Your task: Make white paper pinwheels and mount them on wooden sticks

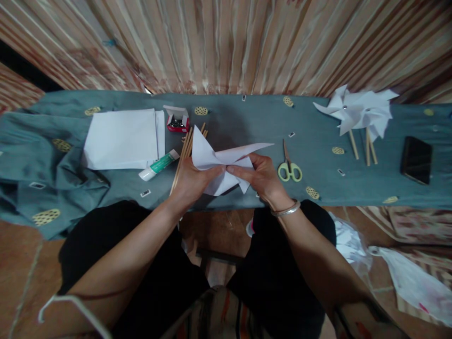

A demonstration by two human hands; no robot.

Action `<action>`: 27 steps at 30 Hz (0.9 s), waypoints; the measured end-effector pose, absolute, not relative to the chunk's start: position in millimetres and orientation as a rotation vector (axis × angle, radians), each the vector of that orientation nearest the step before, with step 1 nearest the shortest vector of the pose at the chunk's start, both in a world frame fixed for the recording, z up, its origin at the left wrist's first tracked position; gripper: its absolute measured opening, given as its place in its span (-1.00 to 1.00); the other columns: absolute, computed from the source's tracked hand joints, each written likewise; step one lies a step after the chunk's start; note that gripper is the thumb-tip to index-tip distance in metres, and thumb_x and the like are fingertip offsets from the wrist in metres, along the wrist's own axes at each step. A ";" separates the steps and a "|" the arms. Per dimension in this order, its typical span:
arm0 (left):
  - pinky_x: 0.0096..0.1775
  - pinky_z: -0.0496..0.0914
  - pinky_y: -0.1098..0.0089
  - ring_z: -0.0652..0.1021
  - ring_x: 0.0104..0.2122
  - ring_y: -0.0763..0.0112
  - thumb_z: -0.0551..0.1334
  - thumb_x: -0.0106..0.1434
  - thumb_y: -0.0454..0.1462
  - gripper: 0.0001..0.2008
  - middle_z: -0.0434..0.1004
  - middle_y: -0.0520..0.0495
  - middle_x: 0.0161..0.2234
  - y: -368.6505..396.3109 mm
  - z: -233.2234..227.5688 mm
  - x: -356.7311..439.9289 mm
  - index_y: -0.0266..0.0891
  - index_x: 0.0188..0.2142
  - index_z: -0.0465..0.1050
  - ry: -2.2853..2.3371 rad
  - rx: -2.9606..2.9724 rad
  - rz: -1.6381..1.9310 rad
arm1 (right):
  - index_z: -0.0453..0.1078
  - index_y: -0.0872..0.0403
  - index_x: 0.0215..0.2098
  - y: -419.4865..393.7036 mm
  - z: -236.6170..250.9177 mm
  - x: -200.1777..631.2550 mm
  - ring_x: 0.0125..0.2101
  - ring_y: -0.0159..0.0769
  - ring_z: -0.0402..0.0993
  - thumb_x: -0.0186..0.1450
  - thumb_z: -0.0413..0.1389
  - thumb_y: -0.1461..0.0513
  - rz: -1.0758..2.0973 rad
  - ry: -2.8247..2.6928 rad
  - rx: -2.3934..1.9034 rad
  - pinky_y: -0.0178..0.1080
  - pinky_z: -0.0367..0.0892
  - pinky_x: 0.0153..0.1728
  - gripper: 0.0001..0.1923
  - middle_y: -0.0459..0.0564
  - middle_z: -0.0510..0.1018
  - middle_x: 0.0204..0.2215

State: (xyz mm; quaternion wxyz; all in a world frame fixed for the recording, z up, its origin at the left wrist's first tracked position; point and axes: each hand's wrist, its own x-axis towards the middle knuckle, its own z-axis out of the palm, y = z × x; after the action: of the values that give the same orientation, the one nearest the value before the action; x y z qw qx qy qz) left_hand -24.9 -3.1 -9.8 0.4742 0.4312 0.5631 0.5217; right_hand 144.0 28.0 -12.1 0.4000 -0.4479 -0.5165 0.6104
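- Left hand point(192, 181) fingers point(212, 173) are pinched onto the folded white paper point(226, 162) at its middle, thumb on top, holding it just above the near edge of the bench point(247, 122)
- Right hand point(263, 176) meets it from the other side, thumb point(235, 169) pressed on the same centre spot, fingers curled under the sheet, a silver bangle point(286, 210) on the wrist
- The paper itself is cut and folded into pointed flaps: one flap stands up to the left, one long point reaches right, others hang below the hands
- Just behind the left hand lies a bundle of wooden sticks point(185, 150), running diagonally, partly hidden by the paper
- Beside the sticks to the left, a glue stick point(158, 165) with a green label lies on its side, touching the corner of a stack of white sheets point(123, 139)
- Behind the sticks sits a small red box point(177, 120), lid open, dark small pieces inside, too small to make out
- Just right of the right hand, scissors point(289, 165) with pale green handles lie flat, blades pointing away
- Far right, finished white paper pinwheels point(356, 110) on sticks lie in a heap, and well beyond them a dark phone point(416, 160) lies flat
- The bench is draped in a grey-green cloth with yellow patches, bunched at the left end
- Below the bench, the person's knees in black, and white plastic bags point(409, 278) on the floor at right
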 end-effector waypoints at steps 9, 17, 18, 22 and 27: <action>-0.20 0.53 0.23 0.62 -0.34 0.22 0.46 -0.10 -0.21 -0.68 0.64 -0.05 -0.35 -3.7 -8.1 -24.9 -0.23 -0.31 0.57 1.365 0.993 1.223 | 0.58 0.05 -0.34 26.9 -9.9 144.7 -0.44 -0.28 0.53 -0.02 0.38 0.04 1.491 -1.377 -1.165 -0.22 0.44 -0.39 -0.66 -0.09 0.65 -0.43; -0.15 0.50 0.19 0.62 -0.27 0.18 0.46 -0.07 -0.10 -0.59 0.66 -0.14 -0.29 0.2 8.9 -30.7 -0.26 -0.24 0.58 1.126 0.936 1.201 | 0.59 0.02 -0.39 34.7 -6.2 158.2 -0.49 -0.32 0.53 -0.06 0.42 0.09 1.460 -1.276 -1.160 -0.23 0.46 -0.38 -0.71 -0.11 0.67 -0.44; -0.11 0.49 0.19 0.62 -0.23 0.18 0.42 -0.01 -0.05 -0.58 0.65 -0.17 -0.26 3.2 9.5 -35.5 -0.27 -0.22 0.58 1.134 0.941 1.245 | 0.59 0.01 -0.40 36.9 -4.9 163.2 -0.50 -0.34 0.53 -0.07 0.43 0.11 1.441 -1.243 -1.162 -0.24 0.46 -0.39 -0.72 -0.12 0.67 -0.45; -0.07 0.46 0.25 0.59 -0.19 0.26 0.28 0.17 -0.07 -0.68 0.63 -0.15 -0.21 19.3 1.2 -59.6 -0.25 -0.21 0.58 1.510 1.269 1.392 | 0.59 -0.02 -0.40 42.3 3.7 182.9 -0.47 -0.32 0.56 -0.10 0.45 0.15 1.426 -1.139 -1.139 -0.24 0.49 -0.37 -0.72 -0.11 0.69 -0.41; -0.01 0.44 0.20 0.56 -0.12 0.22 0.14 0.20 -0.38 -0.70 0.57 -0.18 -0.10 32.5 -19.6 -72.8 -0.25 -0.11 0.55 1.786 1.928 0.994 | 0.60 -0.02 -0.41 40.8 14.1 191.8 -0.43 -0.26 0.60 -0.16 0.47 0.16 1.535 -1.062 -1.103 -0.20 0.53 -0.33 -0.68 -0.07 0.70 -0.38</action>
State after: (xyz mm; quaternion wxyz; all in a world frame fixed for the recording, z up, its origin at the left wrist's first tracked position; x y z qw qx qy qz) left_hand -72.8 32.5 -19.6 0.1649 0.6768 0.6269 0.3487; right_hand 191.8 40.8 14.1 0.4679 -0.4498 -0.4328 0.6256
